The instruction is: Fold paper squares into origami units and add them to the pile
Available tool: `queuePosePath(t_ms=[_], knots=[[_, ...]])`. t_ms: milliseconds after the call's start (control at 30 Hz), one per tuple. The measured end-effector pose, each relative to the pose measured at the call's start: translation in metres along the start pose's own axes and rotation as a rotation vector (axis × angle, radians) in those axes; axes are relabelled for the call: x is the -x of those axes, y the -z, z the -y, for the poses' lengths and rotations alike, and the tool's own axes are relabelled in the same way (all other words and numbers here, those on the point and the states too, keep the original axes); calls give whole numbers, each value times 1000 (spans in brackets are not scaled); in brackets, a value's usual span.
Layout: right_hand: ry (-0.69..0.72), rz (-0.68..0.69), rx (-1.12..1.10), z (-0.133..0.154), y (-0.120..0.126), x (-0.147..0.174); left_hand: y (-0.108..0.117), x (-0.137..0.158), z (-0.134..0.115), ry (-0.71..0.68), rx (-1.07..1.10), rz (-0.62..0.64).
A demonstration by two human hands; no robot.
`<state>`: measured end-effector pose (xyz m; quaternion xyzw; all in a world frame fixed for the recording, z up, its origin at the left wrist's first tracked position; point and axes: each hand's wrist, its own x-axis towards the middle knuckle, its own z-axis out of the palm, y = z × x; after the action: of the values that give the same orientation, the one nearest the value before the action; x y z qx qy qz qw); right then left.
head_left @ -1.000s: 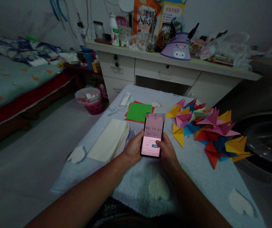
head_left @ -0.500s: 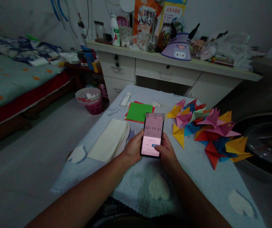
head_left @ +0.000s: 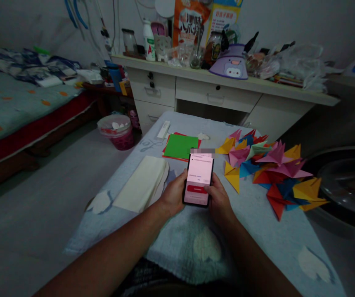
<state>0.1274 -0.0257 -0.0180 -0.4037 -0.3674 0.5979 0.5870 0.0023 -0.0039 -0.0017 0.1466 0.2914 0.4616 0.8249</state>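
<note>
A smartphone (head_left: 198,173) with a lit pinkish screen is held upright over the near half of the cloth-covered table. My left hand (head_left: 175,193) grips its left edge, thumb along the side. On the other side my right hand (head_left: 221,199) holds the right edge, its thumb at a red button low on the screen. Just beyond the phone lies a stack of coloured paper (head_left: 182,145), green sheet on top and red beneath. A folded cream cloth or paper (head_left: 142,183) rests to the left. Several folded paper cranes (head_left: 276,165) in many colours crowd the right side.
The table (head_left: 239,255) wears a pale blue leaf-patterned cloth. A small white box-like strip (head_left: 164,129) lies near its far left edge. Behind stands a white desk (head_left: 214,93) loaded with jars and bags. A pink bin (head_left: 121,138) is on the floor, left; a bed (head_left: 25,107) lies beyond.
The phone screen has switched from a timer with a pop-up to a light page with a red button. My right thumb has shifted slightly up and right; both hands still hold the phone.
</note>
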Motion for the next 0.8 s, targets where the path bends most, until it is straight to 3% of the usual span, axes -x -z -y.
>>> queuePosePath(t_ms=[600, 800], knots=[[24, -88, 1, 5, 0, -2, 3, 1, 5, 18, -32, 44], [96, -233, 9, 8, 4, -6, 5, 3, 11, 2, -112, 130]])
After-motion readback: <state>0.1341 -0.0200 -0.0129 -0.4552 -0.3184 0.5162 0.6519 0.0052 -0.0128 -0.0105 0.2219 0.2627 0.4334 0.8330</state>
